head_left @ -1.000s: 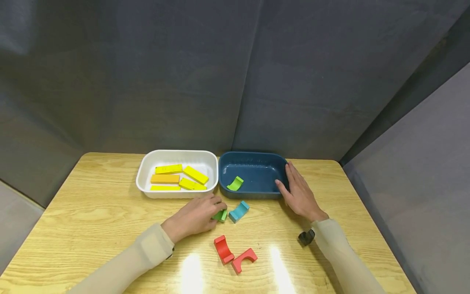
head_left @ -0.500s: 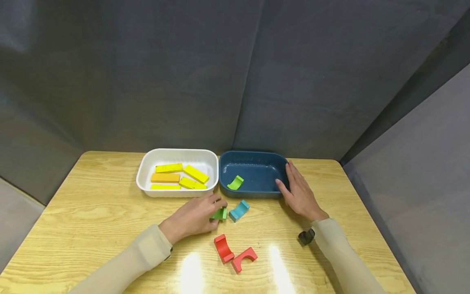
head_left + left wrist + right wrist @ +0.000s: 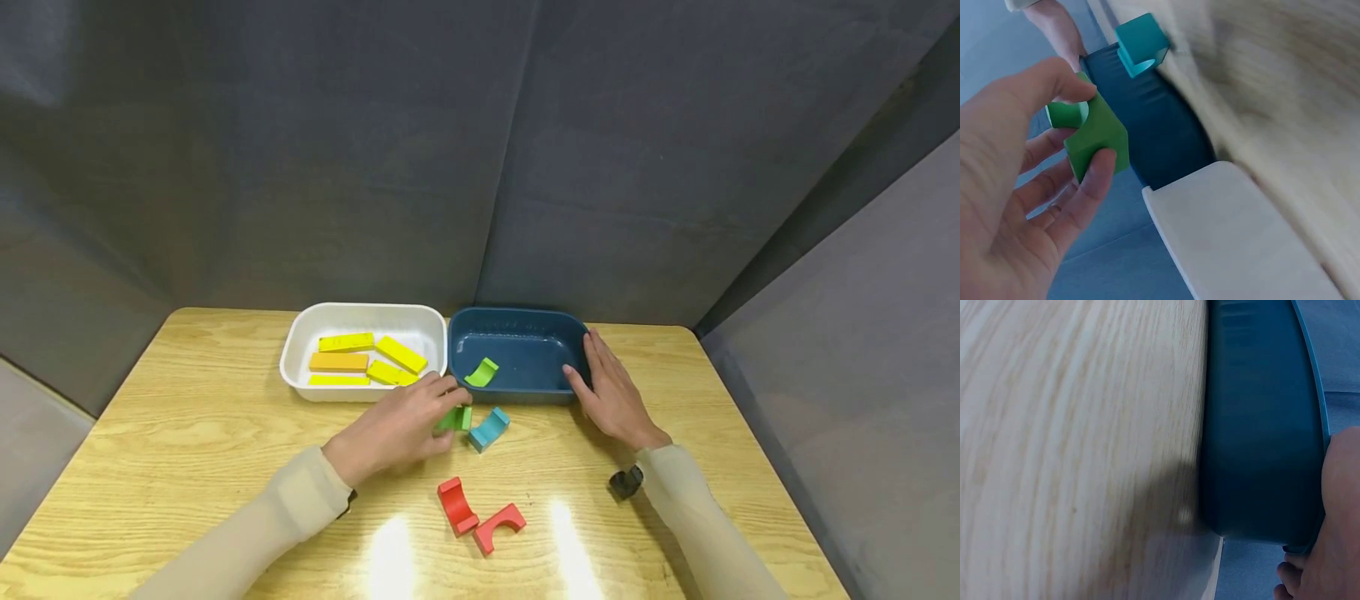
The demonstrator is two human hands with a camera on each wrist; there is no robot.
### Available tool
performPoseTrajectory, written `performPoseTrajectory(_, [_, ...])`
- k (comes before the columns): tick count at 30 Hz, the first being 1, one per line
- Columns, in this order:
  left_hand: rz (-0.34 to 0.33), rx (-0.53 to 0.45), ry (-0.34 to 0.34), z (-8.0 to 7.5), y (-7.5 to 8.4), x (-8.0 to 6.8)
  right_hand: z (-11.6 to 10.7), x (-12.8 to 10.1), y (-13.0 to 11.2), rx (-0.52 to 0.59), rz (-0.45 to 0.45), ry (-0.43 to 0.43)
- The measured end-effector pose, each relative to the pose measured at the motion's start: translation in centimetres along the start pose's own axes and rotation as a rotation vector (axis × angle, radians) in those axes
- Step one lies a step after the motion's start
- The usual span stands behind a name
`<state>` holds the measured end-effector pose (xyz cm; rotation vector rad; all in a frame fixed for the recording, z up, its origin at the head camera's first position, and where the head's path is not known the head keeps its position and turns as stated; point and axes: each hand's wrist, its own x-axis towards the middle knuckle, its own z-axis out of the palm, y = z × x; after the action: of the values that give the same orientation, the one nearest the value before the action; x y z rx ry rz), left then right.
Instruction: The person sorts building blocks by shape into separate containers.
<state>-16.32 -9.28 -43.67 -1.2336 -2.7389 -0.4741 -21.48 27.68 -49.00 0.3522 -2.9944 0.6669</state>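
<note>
My left hand pinches a green arch block between thumb and fingers, lifted just off the wooden table in front of the two trays; the left wrist view shows the same green arch block held in my fingertips. A blue arch block lies on the table right beside it. My right hand rests with straight fingers against the right end of the dark blue tray, which holds one light green arch block. The right wrist view shows the dark blue tray's wall.
A white tray with several yellow and orange flat blocks sits left of the blue one. Two red arch blocks lie nearer me. A small black object sits by my right wrist. Grey fabric walls enclose the table.
My left hand has lifted the green arch block and carried it a little up and right, toward the trays. The right hand has stayed on the blue tray.
</note>
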Motion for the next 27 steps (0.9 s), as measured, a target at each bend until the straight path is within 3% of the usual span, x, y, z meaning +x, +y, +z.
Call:
performPoseTrajectory(14, [0.068,0.043,0.087,-2.1,0.0,3.3,0.0,0.0,0.1,-0.008,0.007,0.0])
performPoseTrajectory(27, [0.025,0.075,0.059,-2.4,-1.2,6.9,0.1,0.0,0.0,0.002,-0.002,0.003])
